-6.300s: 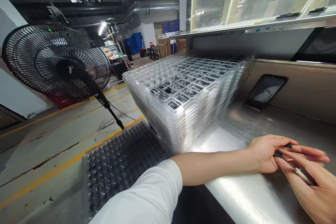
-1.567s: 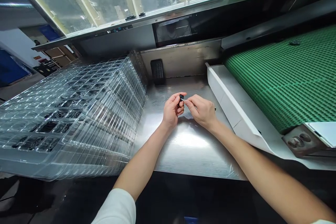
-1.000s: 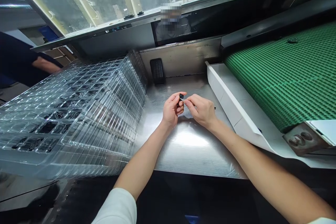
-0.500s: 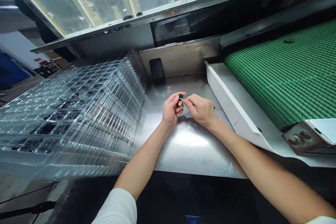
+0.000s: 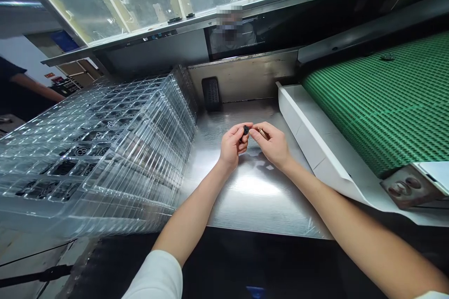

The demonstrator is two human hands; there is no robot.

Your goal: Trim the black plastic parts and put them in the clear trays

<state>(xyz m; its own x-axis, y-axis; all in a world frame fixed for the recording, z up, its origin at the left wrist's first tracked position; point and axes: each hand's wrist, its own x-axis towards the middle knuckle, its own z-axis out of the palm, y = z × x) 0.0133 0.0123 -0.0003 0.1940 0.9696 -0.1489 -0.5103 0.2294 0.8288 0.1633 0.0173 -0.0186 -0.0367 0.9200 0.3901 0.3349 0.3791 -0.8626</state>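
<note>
My left hand (image 5: 231, 145) is closed around a small round black part (image 5: 246, 129) with an openwork, spoked face, pinched between thumb and fingers above the metal table. Close beside it on the right, my right hand (image 5: 273, 142) is shut on a small brass-coloured metal tool (image 5: 262, 133). Most of that tool is hidden in the fingers, so its kind cannot be made out. The right fingertips are at the edge of the black part; whether they touch it is unclear.
A tall stack of clear plastic trays (image 5: 140, 149) with black parts in the top one stands on the left. A white chute (image 5: 312, 145) and a green conveyor belt (image 5: 386, 88) lie to the right. A black tray-like piece (image 5: 210, 93) leans at the back. Another person's arm (image 5: 38, 86) shows far left.
The pale thin tip that reached from my right hand to the black part no longer shows there. The part's face has turned more toward me. A person has come into view far left.
</note>
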